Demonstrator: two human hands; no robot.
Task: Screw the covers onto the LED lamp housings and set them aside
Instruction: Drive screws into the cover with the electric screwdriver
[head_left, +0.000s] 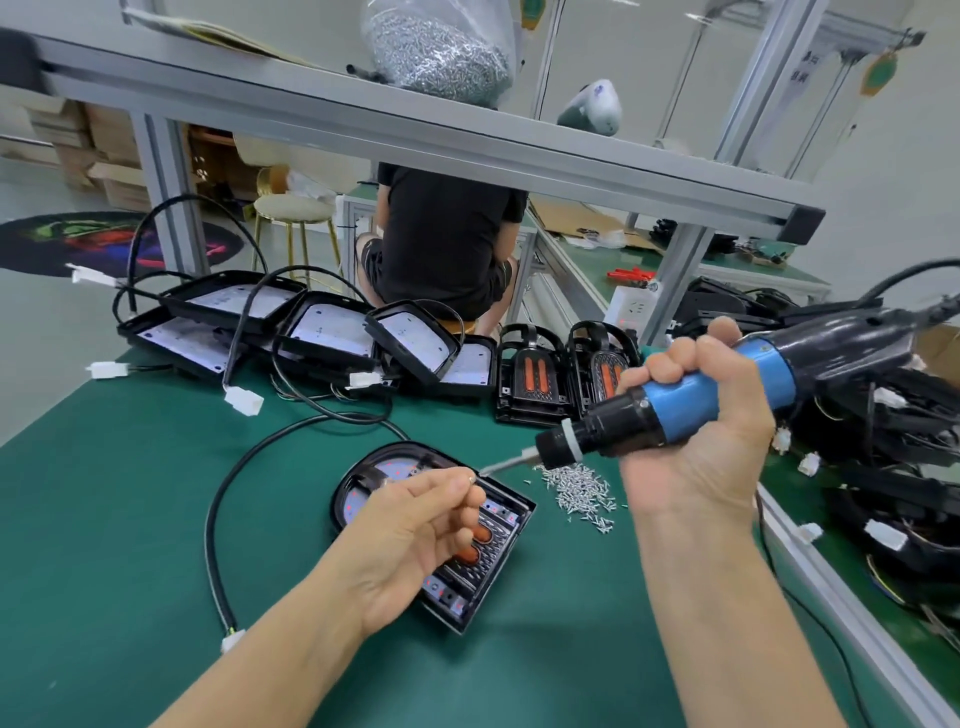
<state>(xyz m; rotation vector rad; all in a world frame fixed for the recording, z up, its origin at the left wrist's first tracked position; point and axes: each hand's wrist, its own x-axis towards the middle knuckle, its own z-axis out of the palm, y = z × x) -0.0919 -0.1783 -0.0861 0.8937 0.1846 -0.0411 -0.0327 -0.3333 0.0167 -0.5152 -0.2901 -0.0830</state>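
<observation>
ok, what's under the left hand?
The lamp housing on the green mat, its black cover with orange inserts fitted. The left hand hides the cover's middle; screws there can't be seen.

Gold stool (294, 210) (beige seat), rug (93, 244).
</observation>
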